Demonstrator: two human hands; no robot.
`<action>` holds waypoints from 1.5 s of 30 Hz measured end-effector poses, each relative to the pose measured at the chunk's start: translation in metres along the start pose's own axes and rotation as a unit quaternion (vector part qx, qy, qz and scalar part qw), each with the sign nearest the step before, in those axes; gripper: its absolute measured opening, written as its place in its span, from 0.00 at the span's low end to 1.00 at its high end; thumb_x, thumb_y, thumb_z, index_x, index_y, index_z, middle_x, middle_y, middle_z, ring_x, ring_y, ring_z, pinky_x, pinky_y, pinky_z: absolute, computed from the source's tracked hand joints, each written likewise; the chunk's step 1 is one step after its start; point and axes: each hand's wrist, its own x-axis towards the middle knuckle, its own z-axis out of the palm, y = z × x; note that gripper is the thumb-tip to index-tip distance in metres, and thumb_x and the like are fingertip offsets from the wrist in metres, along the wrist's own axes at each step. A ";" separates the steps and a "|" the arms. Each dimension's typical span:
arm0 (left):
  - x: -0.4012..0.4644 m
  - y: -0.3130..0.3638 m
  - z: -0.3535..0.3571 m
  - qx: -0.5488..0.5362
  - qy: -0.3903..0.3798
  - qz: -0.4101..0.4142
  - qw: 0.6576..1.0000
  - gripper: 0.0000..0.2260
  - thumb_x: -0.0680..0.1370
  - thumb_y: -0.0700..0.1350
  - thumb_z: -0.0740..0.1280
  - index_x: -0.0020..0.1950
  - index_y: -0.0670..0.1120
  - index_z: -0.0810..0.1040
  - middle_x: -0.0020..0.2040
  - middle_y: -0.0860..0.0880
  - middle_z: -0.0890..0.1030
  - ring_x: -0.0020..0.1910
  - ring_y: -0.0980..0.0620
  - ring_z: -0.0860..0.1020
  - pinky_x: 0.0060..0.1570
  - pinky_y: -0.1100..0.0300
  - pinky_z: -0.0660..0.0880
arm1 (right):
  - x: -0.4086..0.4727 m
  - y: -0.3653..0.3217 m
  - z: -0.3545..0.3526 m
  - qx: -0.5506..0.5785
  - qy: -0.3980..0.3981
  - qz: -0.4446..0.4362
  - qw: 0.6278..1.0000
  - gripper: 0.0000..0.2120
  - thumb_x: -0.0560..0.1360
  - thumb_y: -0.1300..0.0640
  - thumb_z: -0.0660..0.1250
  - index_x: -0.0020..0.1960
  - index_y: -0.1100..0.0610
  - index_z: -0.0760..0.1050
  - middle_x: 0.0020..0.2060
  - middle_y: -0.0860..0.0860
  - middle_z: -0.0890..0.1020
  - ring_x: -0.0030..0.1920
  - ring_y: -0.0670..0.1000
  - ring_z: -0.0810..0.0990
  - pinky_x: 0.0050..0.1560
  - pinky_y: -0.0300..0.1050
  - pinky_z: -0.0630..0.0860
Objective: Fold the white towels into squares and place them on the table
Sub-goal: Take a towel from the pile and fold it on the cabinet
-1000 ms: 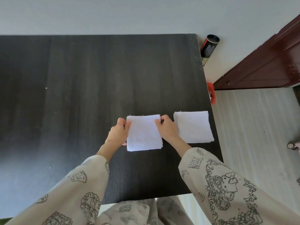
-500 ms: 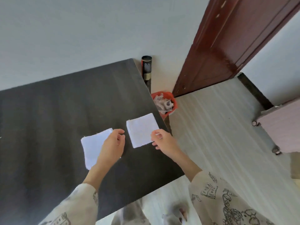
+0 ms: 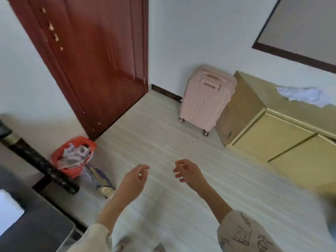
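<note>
Hanging over the floor (image 3: 163, 142), left hand (image 3: 133, 179) and right hand (image 3: 189, 173) empty.

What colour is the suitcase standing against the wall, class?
Pale pink; the suitcase shows in the head view, the only view.

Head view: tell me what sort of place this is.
Probably a bedroom or a spare room in a home. A pink suitcase stands by the wall beside a low yellow cabinet with white cloth piled on top, and a red wooden door is shut.
</note>
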 end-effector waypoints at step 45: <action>0.597 0.585 0.615 0.148 -0.315 0.110 0.931 0.11 0.80 0.41 0.59 0.60 0.41 0.75 0.55 0.44 0.79 0.45 0.53 0.74 0.44 0.66 0.65 | 0.383 0.192 -0.854 -0.034 0.230 0.171 0.957 0.13 0.79 0.55 0.59 0.59 0.58 0.74 0.54 0.55 0.81 0.56 0.55 0.78 0.52 0.41 0.69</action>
